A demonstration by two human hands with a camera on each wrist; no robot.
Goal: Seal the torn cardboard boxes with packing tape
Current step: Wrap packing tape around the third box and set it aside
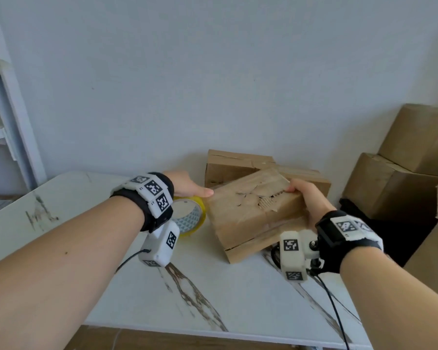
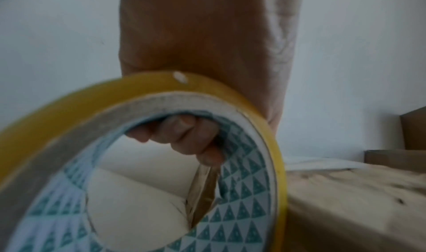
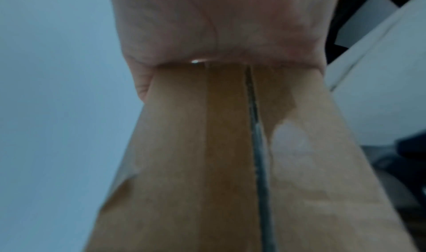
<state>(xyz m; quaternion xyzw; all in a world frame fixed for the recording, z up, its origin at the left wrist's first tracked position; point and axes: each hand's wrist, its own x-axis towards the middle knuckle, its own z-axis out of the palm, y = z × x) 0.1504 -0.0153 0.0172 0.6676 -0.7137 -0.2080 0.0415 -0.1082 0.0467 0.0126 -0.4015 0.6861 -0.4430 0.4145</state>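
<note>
A torn cardboard box [image 1: 250,213] is tilted above the white marbled table [image 1: 86,203], with ripped paper and exposed corrugation on its top face. My right hand [image 1: 309,198] grips its right end, thumb on top; the right wrist view shows the box [image 3: 184,164] with a flap seam, pressed against the palm. My left hand [image 1: 187,186] holds a yellow packing tape roll [image 1: 190,215], fingers [image 2: 184,135] curled through the roll [image 2: 138,146] from inside its core. The thumb touches the box's left edge.
A second cardboard box [image 1: 235,165] lies behind the held one against the wall. More cardboard boxes [image 1: 402,168] are stacked at the right. A white shelf frame [image 1: 8,122] stands at the left. A black cable [image 1: 334,306] trails from my right wrist.
</note>
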